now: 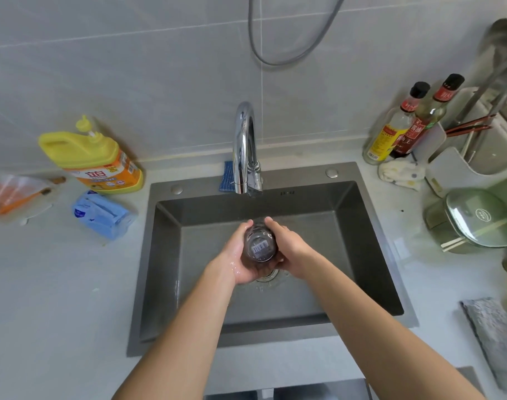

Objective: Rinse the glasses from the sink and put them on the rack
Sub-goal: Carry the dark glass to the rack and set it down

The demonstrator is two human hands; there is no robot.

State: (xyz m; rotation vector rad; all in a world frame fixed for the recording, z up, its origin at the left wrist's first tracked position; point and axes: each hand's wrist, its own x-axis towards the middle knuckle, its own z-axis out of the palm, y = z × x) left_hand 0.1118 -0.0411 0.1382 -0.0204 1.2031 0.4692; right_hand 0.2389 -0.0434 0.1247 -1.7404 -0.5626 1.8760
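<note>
Frame centre: left hand (237, 255) and right hand (290, 249) curl round a glass (260, 245) over the sink (370, 255); its rim hidden; rack (477, 157) cut off upper right.

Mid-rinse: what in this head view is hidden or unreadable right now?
Head view only.
1. glass: its mouth faces away; the left hand and right hand wrap its sides; the barcode sticker is too small to read.
2. drain: mostly hidden under the hands.
3. rack: blurred, cut by the right edge; free space unclear.
4. faucet: running water too faint to confirm.
</note>
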